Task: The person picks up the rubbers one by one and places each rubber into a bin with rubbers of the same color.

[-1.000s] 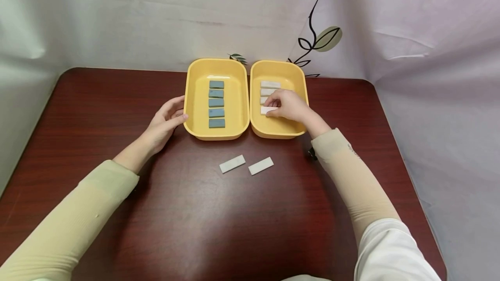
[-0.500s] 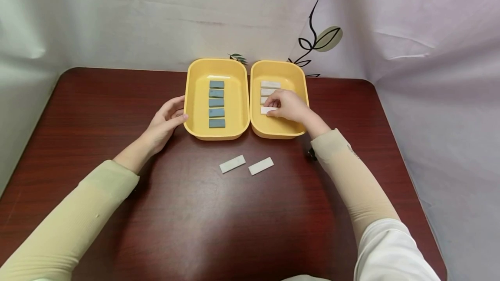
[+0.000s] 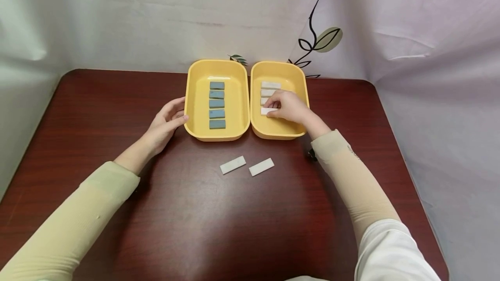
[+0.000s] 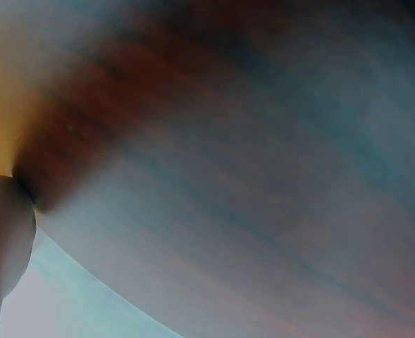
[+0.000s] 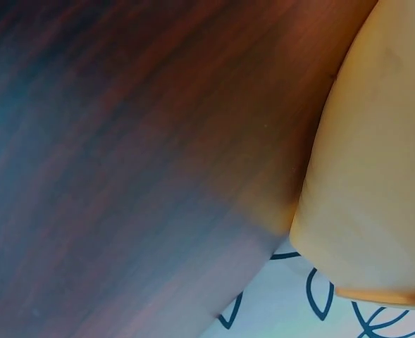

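Note:
Two yellow trays stand side by side on the table. My left hand (image 3: 162,127) rests its relaxed fingers and thumb against the outer left side of the left tray (image 3: 234,130). Inside that tray lies a column of several blue-grey tiles (image 3: 217,104). My right hand (image 3: 291,106) reaches into the right tray (image 3: 279,132) and pinches a white tile (image 3: 267,111) between thumb and fingers. Behind it, other white tiles (image 3: 270,85) are lined up, partly covered by the hand. In the right wrist view only the tray's outer wall (image 5: 376,155) shows; the fingers are out of sight.
Two loose white tiles, a left one (image 3: 233,165) and a right one (image 3: 261,167), lie slanted on the dark red table (image 3: 218,229) in front of the trays. A pale patterned curtain (image 3: 234,16) hangs close behind the trays and along both sides.

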The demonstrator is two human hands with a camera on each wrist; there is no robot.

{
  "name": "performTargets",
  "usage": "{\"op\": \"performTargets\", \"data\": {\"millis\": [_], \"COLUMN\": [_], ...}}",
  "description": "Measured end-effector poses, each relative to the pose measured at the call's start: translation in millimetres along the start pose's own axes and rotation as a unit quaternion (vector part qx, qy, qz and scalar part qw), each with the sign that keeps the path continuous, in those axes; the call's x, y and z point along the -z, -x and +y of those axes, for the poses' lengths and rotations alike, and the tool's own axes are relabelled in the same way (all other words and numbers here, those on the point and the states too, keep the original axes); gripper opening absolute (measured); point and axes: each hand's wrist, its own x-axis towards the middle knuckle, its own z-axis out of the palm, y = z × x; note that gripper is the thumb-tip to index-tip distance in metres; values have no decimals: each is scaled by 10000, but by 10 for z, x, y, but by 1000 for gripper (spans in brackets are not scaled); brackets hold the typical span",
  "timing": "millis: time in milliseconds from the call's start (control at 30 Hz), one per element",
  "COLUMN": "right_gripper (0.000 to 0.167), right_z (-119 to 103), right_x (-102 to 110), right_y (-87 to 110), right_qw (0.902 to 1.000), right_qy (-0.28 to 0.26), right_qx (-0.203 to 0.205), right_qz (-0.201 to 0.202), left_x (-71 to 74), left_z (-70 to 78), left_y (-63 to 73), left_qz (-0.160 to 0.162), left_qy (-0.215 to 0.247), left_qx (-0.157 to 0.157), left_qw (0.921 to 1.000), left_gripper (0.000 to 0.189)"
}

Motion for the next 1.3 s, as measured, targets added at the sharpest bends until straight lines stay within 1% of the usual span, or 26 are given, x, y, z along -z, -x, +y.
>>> {"op": "performTargets", "data": {"millis": [267, 467, 600, 800, 967, 1167, 1300], "right_gripper": [20, 21, 21, 19, 19, 18, 17], "right_z": [-6, 7, -13, -67, -132, -249, -321], "right_x": [1, 20, 82, 179, 223, 216, 178], "right_y": [33, 40, 69, 162, 249, 395, 506], "right_qw": [10000, 9997, 9990, 9974, 9960, 9949, 9916], "right_qy": [10, -230, -402, -481, -481, -541, -623], "right_qx": [-7, 20, 71, 316, 496, 578, 865], "right_qz": [-3, 62, 166, 433, 563, 617, 737], "left_x": [-16, -21, -20, -20, -11, -4, -2], "left_z": [-18, -20, -6, 3, -1, -6, -8], "left_y": [0, -9, -17, -13, -1, 4, 0], "left_qz": [-13, -45, -58, -30, 0, -1, -17], "left_qy": [-4, -7, -30, -36, -11, -1, 10], "left_qx": [0, -53, -63, -31, -12, -21, -55], "left_qw": [10000, 10000, 10000, 10000, 10000, 10000, 10000], "left_gripper": [59, 57, 57, 58, 58, 57, 56]}}
